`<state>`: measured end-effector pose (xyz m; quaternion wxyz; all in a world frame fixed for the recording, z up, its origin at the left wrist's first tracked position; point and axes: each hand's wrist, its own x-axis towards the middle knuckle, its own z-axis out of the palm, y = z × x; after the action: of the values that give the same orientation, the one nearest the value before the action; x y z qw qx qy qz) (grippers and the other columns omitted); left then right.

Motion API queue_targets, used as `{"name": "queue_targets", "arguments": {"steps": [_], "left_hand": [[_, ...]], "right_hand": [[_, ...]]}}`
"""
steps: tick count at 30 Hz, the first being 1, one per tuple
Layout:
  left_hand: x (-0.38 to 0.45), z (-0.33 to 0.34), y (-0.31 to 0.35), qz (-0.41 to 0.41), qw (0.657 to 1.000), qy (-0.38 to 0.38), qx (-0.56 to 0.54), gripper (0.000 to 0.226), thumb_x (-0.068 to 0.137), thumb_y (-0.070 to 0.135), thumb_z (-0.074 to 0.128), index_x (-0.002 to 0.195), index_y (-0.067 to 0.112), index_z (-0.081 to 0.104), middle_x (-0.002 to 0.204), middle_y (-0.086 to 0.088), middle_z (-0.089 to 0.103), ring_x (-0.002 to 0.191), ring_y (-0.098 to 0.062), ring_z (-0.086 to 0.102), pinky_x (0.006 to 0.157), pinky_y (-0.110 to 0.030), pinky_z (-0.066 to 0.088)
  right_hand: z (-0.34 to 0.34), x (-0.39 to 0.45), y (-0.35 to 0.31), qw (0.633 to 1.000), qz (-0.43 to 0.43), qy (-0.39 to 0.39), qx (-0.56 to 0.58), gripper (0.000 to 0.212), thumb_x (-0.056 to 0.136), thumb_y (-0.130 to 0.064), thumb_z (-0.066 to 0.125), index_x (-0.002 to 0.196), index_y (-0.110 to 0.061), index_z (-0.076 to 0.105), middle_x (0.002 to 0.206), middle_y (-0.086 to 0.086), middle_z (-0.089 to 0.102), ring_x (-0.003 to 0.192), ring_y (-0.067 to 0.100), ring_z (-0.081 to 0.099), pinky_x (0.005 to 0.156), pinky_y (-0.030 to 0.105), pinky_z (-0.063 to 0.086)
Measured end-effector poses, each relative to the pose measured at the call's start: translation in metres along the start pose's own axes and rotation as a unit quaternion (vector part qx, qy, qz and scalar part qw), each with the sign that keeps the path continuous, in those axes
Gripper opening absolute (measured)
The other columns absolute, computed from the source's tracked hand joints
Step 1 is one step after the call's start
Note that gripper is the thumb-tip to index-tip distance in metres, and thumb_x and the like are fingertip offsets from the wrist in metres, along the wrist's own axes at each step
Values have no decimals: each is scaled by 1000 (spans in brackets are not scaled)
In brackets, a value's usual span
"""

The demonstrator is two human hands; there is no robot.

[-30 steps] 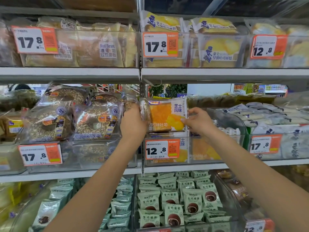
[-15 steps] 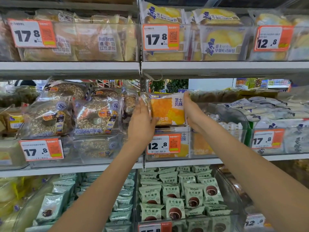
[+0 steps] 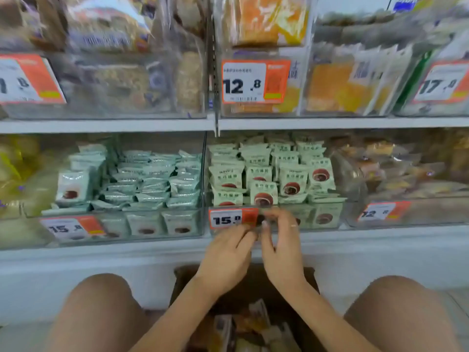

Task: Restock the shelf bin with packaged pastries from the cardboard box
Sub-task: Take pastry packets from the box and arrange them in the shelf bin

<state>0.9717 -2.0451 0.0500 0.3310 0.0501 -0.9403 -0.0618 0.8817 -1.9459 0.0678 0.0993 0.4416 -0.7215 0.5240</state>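
The orange-and-yellow pastry pack (image 3: pixel 264 20) stands on top of the clear shelf bin (image 3: pixel 299 80) with the 12.8 tag, with no hand on it. Both of my hands are low, close together, in front of the lower shelf. My left hand (image 3: pixel 225 257) and my right hand (image 3: pixel 281 247) hold nothing, and their fingers are loosely bent. Below them, between my knees, the brown cardboard box (image 3: pixel 182 278) stands open on the floor. Several wrapped pastries (image 3: pixel 253 323) lie in it. The picture is blurred.
Just behind my hands is a clear bin of pale green snack packs (image 3: pixel 274 174) with a 15.8 tag (image 3: pixel 232 219). A similar bin (image 3: pixel 142 179) is to its left. Bins of bread fill the upper shelf. My knees (image 3: pixel 101 308) flank the box.
Both hands let go of the orange pastry pack, which stays at the 12.8 bin, and dropped towards the box. My view has swung down from the middle shelves to the lower shelf and floor.
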Motion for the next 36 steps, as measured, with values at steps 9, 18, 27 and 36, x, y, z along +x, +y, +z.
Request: {"name": "queue_targets", "arguments": {"steps": [9,18,27,36], "left_hand": [[-188,108,-34,-405,809,-411,-110,37,92,24,50,129,23,49,130,-4,51,120,-26,49,103,-40,40],[-255,130,-30,-481,761,-423,-104,31,94,21,48,125,22,51,129,-3,50,116,-24,51,96,-35,43],[-242,124,-25,-511,760,-392,-88,31,94,21,48,125,24,51,131,0,50,122,-22,47,101,-35,36],[-189,102,-11,-582,565,-307,-498,71,71,46,71,134,33,41,132,13,47,121,-11,48,102,-32,42]], "right_hand": [[50,-163,149,730,290,-558,-267,65,97,-27,45,150,-14,11,146,15,33,134,33,32,110,39,26],[64,-215,213,673,474,-499,-273,110,77,-46,72,150,-13,-3,157,14,2,144,35,10,115,43,22],[62,-222,215,665,556,-465,-178,80,78,-40,70,144,-21,29,143,9,40,127,29,43,105,42,39],[1,-170,134,455,671,-439,388,93,42,-38,92,123,-13,52,111,13,68,105,28,63,85,42,53]]}}
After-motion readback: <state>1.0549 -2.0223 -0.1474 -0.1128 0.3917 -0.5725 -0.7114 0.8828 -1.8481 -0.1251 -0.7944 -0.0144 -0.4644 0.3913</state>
